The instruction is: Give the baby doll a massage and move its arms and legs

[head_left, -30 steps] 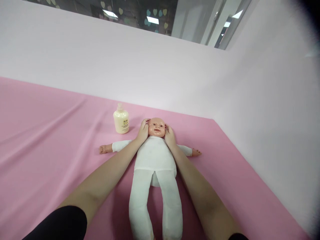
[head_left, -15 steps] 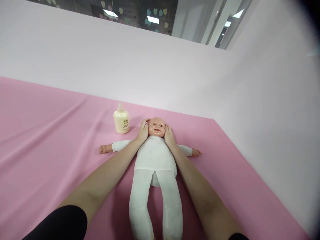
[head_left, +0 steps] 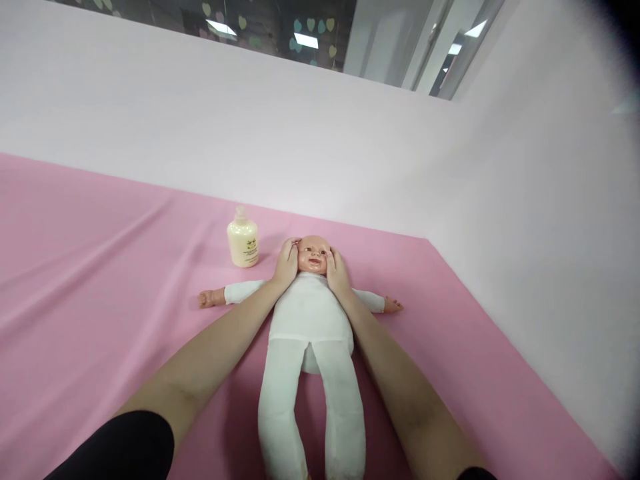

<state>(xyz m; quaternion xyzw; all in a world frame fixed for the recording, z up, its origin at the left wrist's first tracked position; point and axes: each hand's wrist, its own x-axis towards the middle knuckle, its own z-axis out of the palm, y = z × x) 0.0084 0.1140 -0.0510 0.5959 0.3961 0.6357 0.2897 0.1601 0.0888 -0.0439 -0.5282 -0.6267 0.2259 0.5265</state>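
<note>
A baby doll [head_left: 311,310] with a bare plastic head and a white cloth body lies on its back, arms spread to both sides. My left hand [head_left: 287,263] rests along the side of the doll's head at the left, fingers stretched up beside it. Against the opposite cheek lies my right hand [head_left: 337,270], its fingers extended and partly covering the face's edge. Both palms touch the head, one from each side, without the fingers wrapping round it. The fingertips are partly hidden behind the head. My forearms run along the doll's torso, over its upper arms.
A pale yellow pump bottle [head_left: 243,241] stands upright left of the doll's head. Under everything lies a pink sheet [head_left: 100,267] with some creases. A white wall [head_left: 200,120] rises behind and another at the right. A window [head_left: 280,30] is at the top.
My right hand has moved slightly inward, its fingers covering a little more of the doll's cheek. My left hand has barely shifted. The doll's body and the bottle stay in place.
</note>
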